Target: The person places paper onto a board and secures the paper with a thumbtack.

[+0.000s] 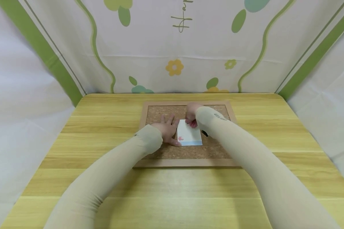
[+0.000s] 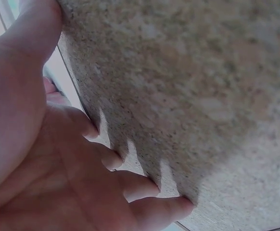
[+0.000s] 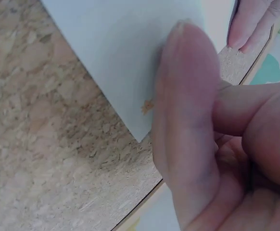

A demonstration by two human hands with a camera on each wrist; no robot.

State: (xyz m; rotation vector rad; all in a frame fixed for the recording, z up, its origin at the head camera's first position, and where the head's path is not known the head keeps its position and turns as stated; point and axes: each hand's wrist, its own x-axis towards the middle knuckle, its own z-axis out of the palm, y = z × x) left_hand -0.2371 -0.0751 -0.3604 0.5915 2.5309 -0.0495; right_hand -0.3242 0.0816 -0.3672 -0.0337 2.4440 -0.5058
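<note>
A white card (image 1: pixel 188 133) with a blue strip along its near edge and a small pink-red figure lies on a wood-framed cork board (image 1: pixel 218 149). My left hand (image 1: pixel 167 129) rests with fingers spread on the cork, along the card's left edge; its thumb touches the near left corner. At the card's far edge is my right hand (image 1: pixel 192 115), several fingers bent. In the right wrist view its foremost digit (image 3: pixel 188 72) reaches over the card (image 3: pixel 111 57), close to a corner with a small orange mark (image 3: pixel 147 107). Whether anything sits under those fingertips is hidden.
The board lies on a wooden table (image 1: pixel 172 197), its far side near the table's back edge. Behind hangs a white cloth (image 1: pixel 149 41) with printed flowers and leaves. A small black object (image 1: pixel 204 133) shows beneath the right wrist.
</note>
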